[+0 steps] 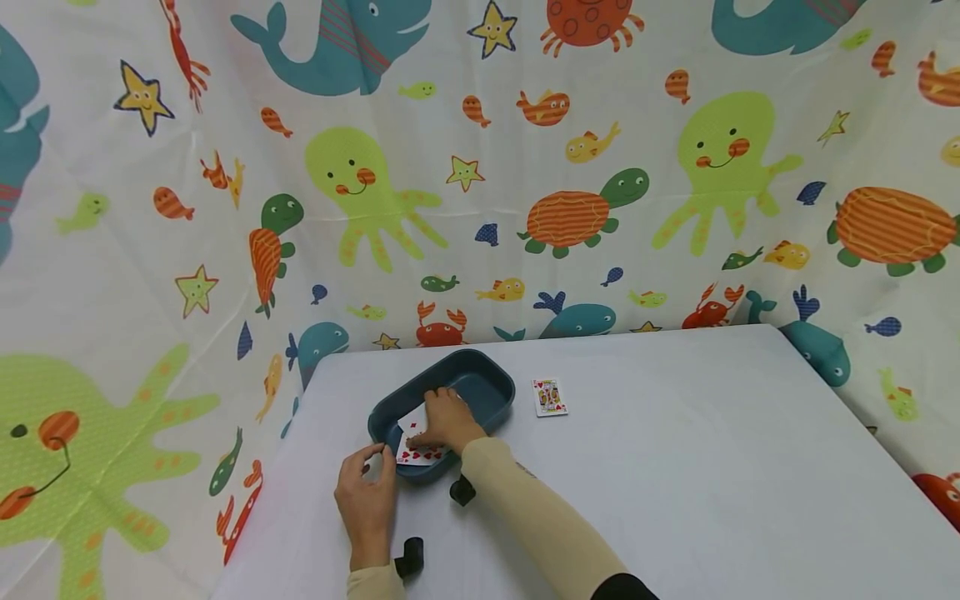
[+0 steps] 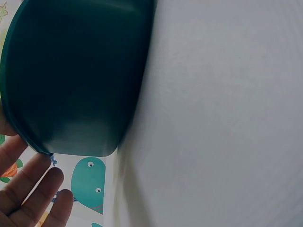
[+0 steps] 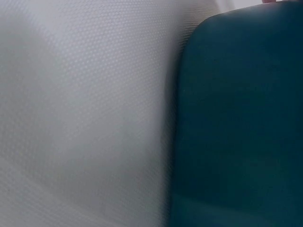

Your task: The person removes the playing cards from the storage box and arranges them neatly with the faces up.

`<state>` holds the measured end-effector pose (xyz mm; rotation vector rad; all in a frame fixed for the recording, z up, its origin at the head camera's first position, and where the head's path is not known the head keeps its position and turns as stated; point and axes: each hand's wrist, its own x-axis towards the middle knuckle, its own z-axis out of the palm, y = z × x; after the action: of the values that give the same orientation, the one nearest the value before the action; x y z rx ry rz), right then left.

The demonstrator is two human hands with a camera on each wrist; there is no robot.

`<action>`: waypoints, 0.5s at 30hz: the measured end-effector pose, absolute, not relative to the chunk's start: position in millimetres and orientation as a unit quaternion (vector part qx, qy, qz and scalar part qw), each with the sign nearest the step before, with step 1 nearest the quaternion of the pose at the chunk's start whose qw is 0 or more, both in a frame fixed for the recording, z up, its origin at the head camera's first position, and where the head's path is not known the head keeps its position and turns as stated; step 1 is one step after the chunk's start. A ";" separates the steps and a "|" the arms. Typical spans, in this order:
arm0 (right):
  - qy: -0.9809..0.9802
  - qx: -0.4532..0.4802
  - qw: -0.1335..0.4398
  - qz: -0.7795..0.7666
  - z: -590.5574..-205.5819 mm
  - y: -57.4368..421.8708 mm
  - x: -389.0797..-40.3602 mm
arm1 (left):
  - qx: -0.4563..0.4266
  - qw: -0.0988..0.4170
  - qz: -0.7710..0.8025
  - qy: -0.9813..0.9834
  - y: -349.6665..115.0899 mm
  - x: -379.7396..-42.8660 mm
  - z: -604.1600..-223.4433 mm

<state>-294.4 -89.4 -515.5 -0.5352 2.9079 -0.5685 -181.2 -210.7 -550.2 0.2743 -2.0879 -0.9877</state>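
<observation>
A dark teal plastic tub [image 1: 486, 392] stands near the back left of the white table. At its near left corner my left hand [image 1: 366, 504] pinches the rim between thumb and fingers; the left wrist view shows the fingers [image 2: 35, 177] at the tub's edge [image 2: 71, 80]. My right hand [image 1: 450, 423] reaches down inside the tub, thumb and curled fingers on playing cards. A card with red hearts [image 1: 420, 457] and another white card [image 1: 412, 419] show beside the thumb, partly covered by it. In the right wrist view, the tub's outer wall [image 3: 236, 118] fills the right side.
To the right of the tub lies a face-up king card [image 1: 550, 397]. White cloth covers the table [image 1: 675, 467]. Behind and to the left hangs a curtain [image 1: 480, 217] printed with sea animals. Each wrist carries a small black camera mount [image 1: 410, 557].
</observation>
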 end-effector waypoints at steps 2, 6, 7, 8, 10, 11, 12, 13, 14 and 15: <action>0.965 -0.181 0.060 -0.178 -515.3 -88.8 -294.3 | 0.107 0.397 -0.391 -0.824 -209.9 -181.6 -550.4; 0.966 -0.184 0.059 -0.171 -515.6 -86.9 -294.3 | 0.104 0.400 -0.389 -0.823 -208.8 -182.6 -551.0; 0.966 -0.184 0.059 -0.171 -515.5 -86.4 -294.4 | 0.102 0.401 -0.390 -0.823 -208.7 -182.7 -551.0; 0.966 -0.184 0.061 -0.172 -515.3 -85.9 -294.3 | 0.100 0.401 -0.390 -0.823 -208.5 -182.8 -551.1; 0.965 -0.180 0.062 -0.180 -514.6 -84.9 -294.1 | 0.098 0.402 -0.389 -0.823 -208.5 -182.8 -550.9; 0.964 -0.179 0.062 -0.185 -514.3 -84.5 -294.0 | 0.098 0.401 -0.389 -0.824 -208.6 -182.7 -550.9; 0.963 -0.179 0.062 -0.191 -514.1 -84.3 -294.1 | 0.099 0.401 -0.390 -0.823 -208.9 -182.5 -550.9; 0.962 -0.178 0.063 -0.195 -514.0 -84.3 -294.4 | 0.100 0.401 -0.390 -0.823 -209.2 -182.4 -550.5; 0.961 -0.177 0.063 -0.203 -513.8 -84.1 -294.4 | 0.101 0.402 -0.390 -0.822 -209.6 -182.3 -550.3; 0.960 -0.176 0.063 -0.209 -513.7 -84.0 -294.5 | 0.102 0.403 -0.390 -0.822 -209.8 -182.0 -549.7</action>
<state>-294.5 -84.0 -513.7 -0.5314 2.9007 -0.6324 -182.0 -209.8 -549.7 0.2576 -2.0768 -0.9847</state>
